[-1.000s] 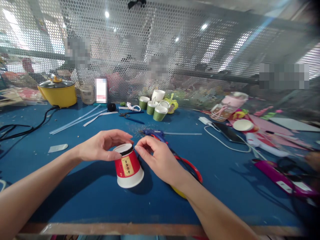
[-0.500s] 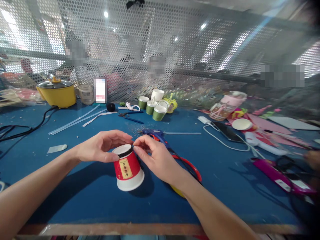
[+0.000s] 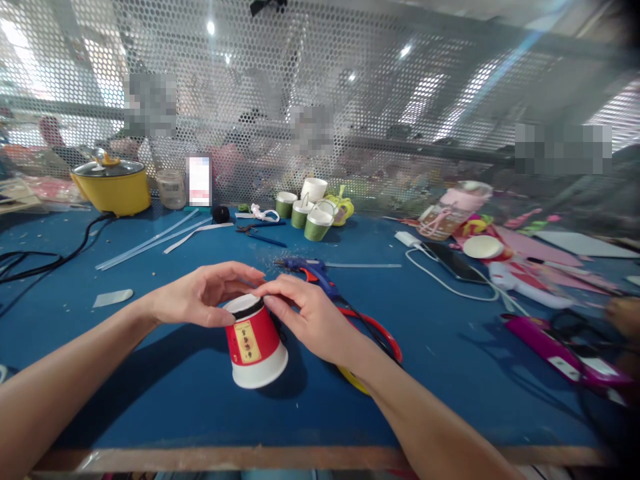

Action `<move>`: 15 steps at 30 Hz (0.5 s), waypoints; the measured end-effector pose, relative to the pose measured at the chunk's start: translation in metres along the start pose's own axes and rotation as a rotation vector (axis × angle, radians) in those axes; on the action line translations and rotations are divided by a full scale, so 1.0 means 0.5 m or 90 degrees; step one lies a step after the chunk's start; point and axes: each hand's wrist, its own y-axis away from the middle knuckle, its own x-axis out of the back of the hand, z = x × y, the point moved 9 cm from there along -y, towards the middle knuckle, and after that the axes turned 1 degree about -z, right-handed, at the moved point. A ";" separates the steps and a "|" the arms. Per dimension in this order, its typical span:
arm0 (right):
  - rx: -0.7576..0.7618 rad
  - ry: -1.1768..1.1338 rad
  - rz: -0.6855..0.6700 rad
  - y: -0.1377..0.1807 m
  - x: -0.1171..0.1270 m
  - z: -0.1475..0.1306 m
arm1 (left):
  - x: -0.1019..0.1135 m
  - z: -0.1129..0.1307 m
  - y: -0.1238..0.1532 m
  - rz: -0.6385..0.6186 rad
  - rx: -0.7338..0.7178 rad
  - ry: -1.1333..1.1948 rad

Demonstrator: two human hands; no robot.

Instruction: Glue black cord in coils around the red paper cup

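A paper cup with a red wrap and a yellow label stands upside down, slightly tilted, its wide white rim lowest. Round its narrow upper end runs a black strip. My left hand grips that end from the left, thumb in front and fingers curled behind. From the right, my right hand pinches the strip against the cup's edge; its fingertips are partly hidden. A blue glue gun lies just beyond my right hand, and red-handled scissors are partly under my right forearm.
Pliers and several green-wrapped cups are farther back. Clear strips and a yellow electric pot are on the left. To the right are a phone, cables and a purple power strip. A perforated metal screen closes off the back.
My right hand's fingers have slid slightly left along the black strip, over the cup's top edge. The cup sits slightly lower in the picture. My left hand keeps its grip.
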 end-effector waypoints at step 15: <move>-0.009 0.066 -0.001 -0.003 -0.014 0.005 | 0.000 -0.012 -0.001 -0.030 0.058 -0.226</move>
